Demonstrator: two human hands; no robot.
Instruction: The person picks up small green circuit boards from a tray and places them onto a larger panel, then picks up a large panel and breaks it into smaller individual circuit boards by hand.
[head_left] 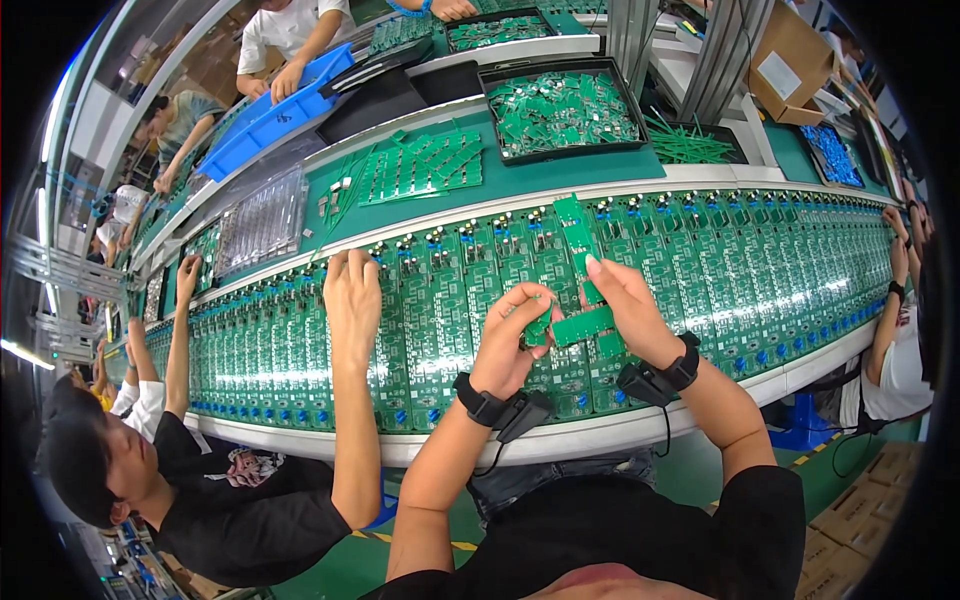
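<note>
Over the long row of green circuit boards [440,320], my left hand [505,345] is closed with its fingers pinched around a small green circuit board [538,328]. Just to its right, my right hand [640,318] grips a long narrow green circuit board strip [574,230] that points away from me, thumb on top of it. A shorter green board piece [583,326] juts from under the right hand toward the left fingers. Whether it is joined to the strip is hidden by the hand. Both wrists wear black straps with small boxes.
Beyond the row stand a black tray [565,108] heaped with small green boards, a stack of green board panels [420,168], thin green strips [690,143] and a clear plastic tray [262,222]. A co-worker's hand [352,285] reaches over the row at left. A blue bin [275,110] stands farther back.
</note>
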